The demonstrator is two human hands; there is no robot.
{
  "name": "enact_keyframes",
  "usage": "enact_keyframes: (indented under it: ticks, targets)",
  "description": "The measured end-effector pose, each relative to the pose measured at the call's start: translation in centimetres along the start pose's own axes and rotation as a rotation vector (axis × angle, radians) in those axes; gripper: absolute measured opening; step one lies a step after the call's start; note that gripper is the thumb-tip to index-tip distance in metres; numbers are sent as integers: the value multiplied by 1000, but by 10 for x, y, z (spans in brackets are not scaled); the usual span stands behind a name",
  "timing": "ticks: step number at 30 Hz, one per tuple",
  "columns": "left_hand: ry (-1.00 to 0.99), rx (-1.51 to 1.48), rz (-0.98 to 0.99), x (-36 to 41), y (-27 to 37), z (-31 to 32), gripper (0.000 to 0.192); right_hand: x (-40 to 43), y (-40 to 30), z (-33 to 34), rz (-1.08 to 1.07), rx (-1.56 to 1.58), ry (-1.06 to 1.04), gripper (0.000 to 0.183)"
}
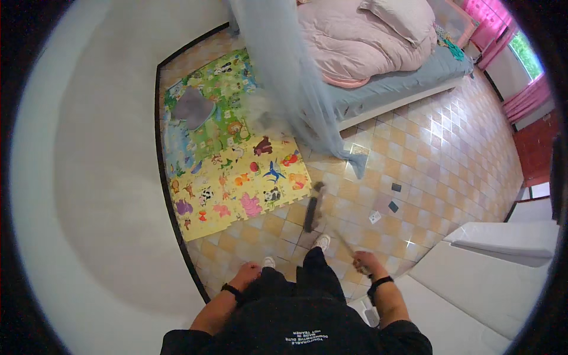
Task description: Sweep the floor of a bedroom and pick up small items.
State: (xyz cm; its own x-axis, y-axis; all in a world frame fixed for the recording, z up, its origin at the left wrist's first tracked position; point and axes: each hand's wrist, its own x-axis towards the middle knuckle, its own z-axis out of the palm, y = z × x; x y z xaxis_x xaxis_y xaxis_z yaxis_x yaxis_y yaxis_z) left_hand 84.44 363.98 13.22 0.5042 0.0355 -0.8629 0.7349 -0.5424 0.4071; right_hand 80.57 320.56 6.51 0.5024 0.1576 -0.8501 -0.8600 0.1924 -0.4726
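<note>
My right hand [364,262] is closed around a thin, pale stick [344,242], which slants forward and down toward the floor. Near its far end lies a blurred, dark, long head [312,213], likely a broom's; the join between them is not clear. My left hand [247,274] hangs beside my left thigh, touching no object that I can make out, its fingers blurred. Two small dark squares [396,187] [393,206] and a whitish square piece [375,216] lie on the tiled floor [417,177], ahead and to the right.
A foam play mat [230,177] with animal pictures covers the floor at left, a grey cushion-like item [193,108] on it. Grey-blue netting [293,88] hangs down to the tiles beside the bed [390,84]. White furniture [470,266] stands right, a wall [106,155] left.
</note>
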Motion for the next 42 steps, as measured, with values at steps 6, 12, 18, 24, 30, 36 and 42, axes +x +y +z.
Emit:
enact_keyframes:
  ticks: [6,12,18,24,30,36,42]
  targets:
    - [-16,32,196,24,61,36,15,6,-62,-103,61,-326,338,15]
    - [56,-5,154,21,101,29,12,4,-77,-58,-71,292,443,12]
    - [-49,81,-20,53,73,-3,17,-21,-112,22,58,721,16,12]
    - [44,415,399,104,73,-23,18,76,-160,62,345,787,-331,16]
    - [60,91,376,146,137,-42,26,117,-192,48,14,602,-36,20]
    - [-65,-55,241,156,173,-58,21,75,-178,-42,126,710,66,26]
    - [-13,685,514,137,186,-87,16,109,-158,-75,-17,690,554,28]
